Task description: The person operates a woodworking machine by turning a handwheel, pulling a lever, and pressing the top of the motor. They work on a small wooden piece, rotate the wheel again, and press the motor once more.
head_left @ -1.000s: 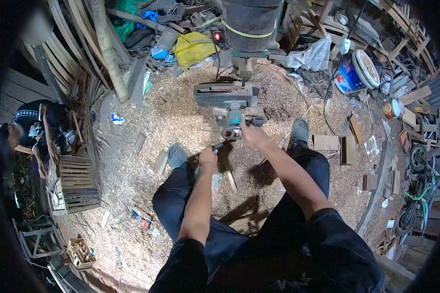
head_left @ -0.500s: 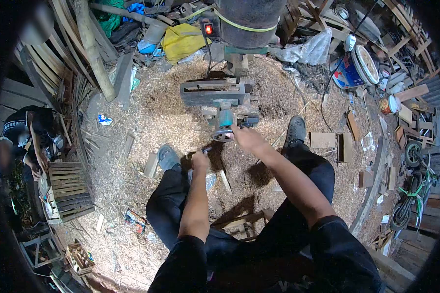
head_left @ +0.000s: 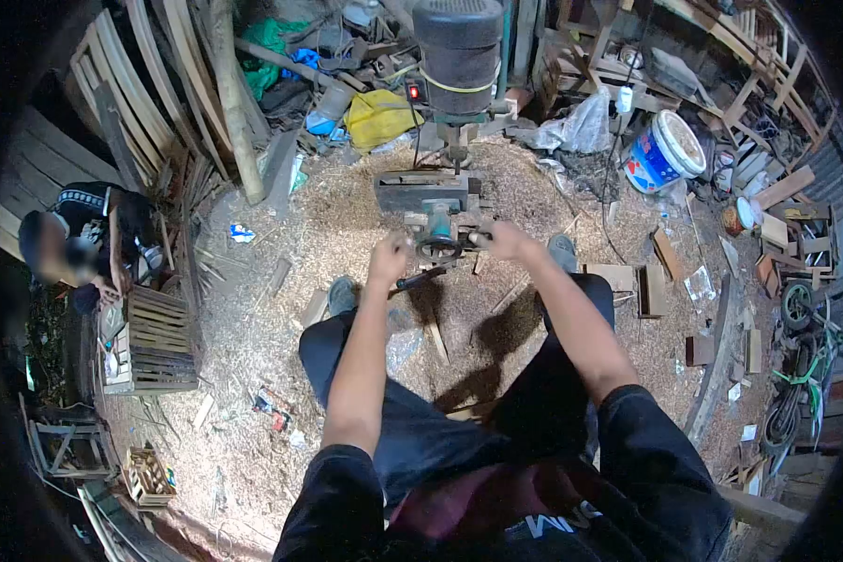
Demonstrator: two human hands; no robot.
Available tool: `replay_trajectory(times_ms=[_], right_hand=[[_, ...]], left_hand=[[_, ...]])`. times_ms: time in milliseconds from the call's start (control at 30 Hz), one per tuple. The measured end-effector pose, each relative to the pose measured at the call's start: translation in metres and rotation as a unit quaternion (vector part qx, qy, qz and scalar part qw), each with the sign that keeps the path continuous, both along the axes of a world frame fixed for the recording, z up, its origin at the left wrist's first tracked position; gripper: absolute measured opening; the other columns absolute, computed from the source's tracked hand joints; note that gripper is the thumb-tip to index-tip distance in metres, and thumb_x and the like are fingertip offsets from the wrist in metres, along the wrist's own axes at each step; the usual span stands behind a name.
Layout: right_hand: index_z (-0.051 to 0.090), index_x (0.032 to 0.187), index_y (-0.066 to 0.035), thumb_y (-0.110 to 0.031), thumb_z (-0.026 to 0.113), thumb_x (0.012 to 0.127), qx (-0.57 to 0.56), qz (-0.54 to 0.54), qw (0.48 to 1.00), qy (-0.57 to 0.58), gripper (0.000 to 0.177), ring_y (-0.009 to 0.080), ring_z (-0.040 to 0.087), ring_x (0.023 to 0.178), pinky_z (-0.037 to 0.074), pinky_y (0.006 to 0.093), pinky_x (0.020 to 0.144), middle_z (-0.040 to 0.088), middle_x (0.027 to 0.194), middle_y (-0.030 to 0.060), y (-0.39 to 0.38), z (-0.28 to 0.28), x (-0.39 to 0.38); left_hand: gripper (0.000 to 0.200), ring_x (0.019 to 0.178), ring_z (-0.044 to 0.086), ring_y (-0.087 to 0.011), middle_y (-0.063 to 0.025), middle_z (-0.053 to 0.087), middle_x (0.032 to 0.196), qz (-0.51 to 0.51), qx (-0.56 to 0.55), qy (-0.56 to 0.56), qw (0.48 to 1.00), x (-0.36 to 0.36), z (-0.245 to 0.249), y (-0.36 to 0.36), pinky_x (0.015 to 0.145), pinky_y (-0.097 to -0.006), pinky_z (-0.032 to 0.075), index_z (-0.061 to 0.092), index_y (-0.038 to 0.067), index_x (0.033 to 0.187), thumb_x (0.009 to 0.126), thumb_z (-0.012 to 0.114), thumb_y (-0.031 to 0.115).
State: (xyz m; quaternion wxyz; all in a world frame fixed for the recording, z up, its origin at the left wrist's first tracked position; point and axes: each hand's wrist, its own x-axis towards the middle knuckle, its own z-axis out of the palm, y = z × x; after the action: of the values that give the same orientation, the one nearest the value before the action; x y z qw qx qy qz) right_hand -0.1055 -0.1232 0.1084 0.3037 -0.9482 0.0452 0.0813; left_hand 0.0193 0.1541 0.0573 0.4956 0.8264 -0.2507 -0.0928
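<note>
A drilling machine with a dark motor (head_left: 461, 75) stands ahead, its red switch (head_left: 414, 92) lit. Below the motor, a wooden piece (head_left: 421, 195) sits in the machine's vise. A round handwheel (head_left: 439, 247) is at the machine's front. My left hand (head_left: 391, 257) is curled just left of the wheel, near a dark lever handle (head_left: 421, 278); what it holds, if anything, is too small to tell. My right hand (head_left: 508, 242) is closed on a dark knob (head_left: 480, 239) to the right of the wheel.
At the left, another person (head_left: 94, 234) bends beside a slatted wooden crate (head_left: 159, 342). A white and blue bucket (head_left: 665, 150) stands at the back right. Wood blocks (head_left: 651, 290) lie on the shavings to the right. A motorbike (head_left: 806, 365) is at the far right.
The view has tilted up and shifted left. My left hand has moved up beside the wheel, away from the lever handle. My right hand has moved from the wheel to the knob on its right.
</note>
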Motion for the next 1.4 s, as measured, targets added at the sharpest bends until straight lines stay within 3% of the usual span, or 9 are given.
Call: replay_trajectory(times_ms=[300, 433, 833, 967, 1100, 1200, 1267, 1300, 1400], right_hand=[[0.064, 0.116, 0.002, -0.042, 0.054, 0.097, -0.034, 0.009, 0.976, -0.217, 0.049, 0.0277, 0.069, 0.091, 0.053, 0.0402, 0.082, 0.070, 0.102, 0.0213, -0.046, 0.198, -0.034], [0.070, 0.106, -0.003, -0.046, 0.059, 0.092, 0.001, -0.087, 0.979, -0.186, 0.047, 0.0285, 0.070, 0.078, 0.053, 0.0393, 0.076, 0.072, 0.084, 0.0169, -0.051, 0.285, -0.033], [0.067, 0.088, 0.007, -0.048, 0.058, 0.093, 0.140, -0.142, 0.956, -0.214, 0.056, 0.0208, 0.063, 0.062, 0.052, 0.0363, 0.060, 0.066, 0.071, 0.0116, -0.137, 0.343, 0.086], [0.066, 0.100, 0.008, -0.055, 0.063, 0.088, 0.029, -0.234, 0.893, -0.383, 0.064, 0.0248, 0.065, 0.085, 0.051, 0.0392, 0.078, 0.069, 0.089, 0.0182, -0.186, 0.329, 0.188], [0.042, 0.139, 0.010, -0.072, 0.061, 0.079, 0.218, -0.314, 0.864, -0.327, 0.103, 0.0372, 0.049, 0.127, 0.037, 0.0437, 0.107, 0.052, 0.134, 0.0289, -0.196, 0.349, 0.242], [0.042, 0.141, 0.007, -0.083, 0.052, 0.076, 0.284, -0.303, 0.872, -0.259, 0.111, 0.0424, 0.036, 0.137, 0.030, 0.0506, 0.112, 0.035, 0.148, 0.0320, -0.219, 0.363, 0.278], [0.067, 0.109, 0.001, -0.069, 0.048, 0.089, 0.314, -0.385, 0.813, -0.305, 0.075, 0.0313, 0.060, 0.105, 0.049, 0.0445, 0.085, 0.064, 0.112, 0.0249, -0.194, 0.393, 0.253], [0.048, 0.139, 0.003, -0.088, 0.039, 0.077, 0.328, -0.366, 0.838, -0.237, 0.110, 0.0371, 0.036, 0.136, 0.032, 0.0514, 0.107, 0.042, 0.145, 0.0264, -0.174, 0.409, 0.217], [0.053, 0.132, 0.003, -0.082, 0.040, 0.082, 0.334, -0.296, 0.838, -0.313, 0.100, 0.0345, 0.043, 0.129, 0.036, 0.0487, 0.103, 0.049, 0.136, 0.0238, -0.184, 0.410, 0.233]], left_hand=[[0.035, 0.083, 0.066, -0.0198, -0.0133, 0.071, 0.088, 0.008, -0.155, -0.217, 0.964, -0.037, 0.283, -0.041, 0.077, -0.0318, 0.051, 0.068, 0.003, 0.112, 0.090, 0.067, 0.030], [0.038, 0.095, 0.067, -0.0332, -0.0217, 0.069, 0.102, 0.022, -0.119, -0.275, 0.954, -0.040, 0.361, -0.075, 0.086, -0.0401, 0.051, 0.064, -0.004, 0.111, 0.088, 0.065, 0.026], [0.040, 0.121, 0.052, -0.0356, -0.0174, 0.060, 0.122, 0.071, -0.036, -0.434, 0.897, 0.073, 0.367, -0.212, 0.104, -0.0526, 0.035, 0.064, 0.003, 0.113, 0.088, 0.062, 0.035], [0.041, 0.129, 0.045, -0.0335, -0.0145, 0.056, 0.132, 0.114, -0.054, -0.507, 0.853, 0.076, 0.352, -0.227, 0.107, -0.0607, 0.027, 0.065, 0.004, 0.115, 0.087, 0.062, 0.035], [0.054, 0.131, 0.043, -0.0351, -0.0156, 0.052, 0.136, 0.099, -0.044, -0.496, 0.861, 0.072, 0.356, -0.222, 0.109, -0.0597, 0.025, 0.062, 0.005, 0.123, 0.082, 0.068, 0.040], [0.060, 0.132, 0.042, -0.0355, -0.0162, 0.051, 0.137, 0.101, -0.050, -0.508, 0.854, 0.078, 0.349, -0.222, 0.109, -0.0599, 0.025, 0.062, 0.006, 0.123, 0.079, 0.071, 0.045], [0.057, 0.131, 0.042, -0.0353, -0.0159, 0.051, 0.137, 0.096, -0.056, -0.510, 0.853, 0.077, 0.349, -0.223, 0.110, -0.0599, 0.025, 0.063, 0.008, 0.122, 0.079, 0.070, 0.045], [0.056, 0.131, 0.042, -0.0350, -0.0156, 0.050, 0.138, 0.087, -0.058, -0.510, 0.854, 0.076, 0.347, -0.220, 0.110, -0.0601, 0.025, 0.064, 0.009, 0.121, 0.079, 0.070, 0.045], [0.053, 0.132, 0.041, -0.0337, -0.0134, 0.049, 0.140, 0.084, -0.039, -0.508, 0.857, 0.082, 0.354, -0.220, 0.110, -0.0617, 0.024, 0.065, 0.014, 0.120, 0.077, 0.070, 0.046]])
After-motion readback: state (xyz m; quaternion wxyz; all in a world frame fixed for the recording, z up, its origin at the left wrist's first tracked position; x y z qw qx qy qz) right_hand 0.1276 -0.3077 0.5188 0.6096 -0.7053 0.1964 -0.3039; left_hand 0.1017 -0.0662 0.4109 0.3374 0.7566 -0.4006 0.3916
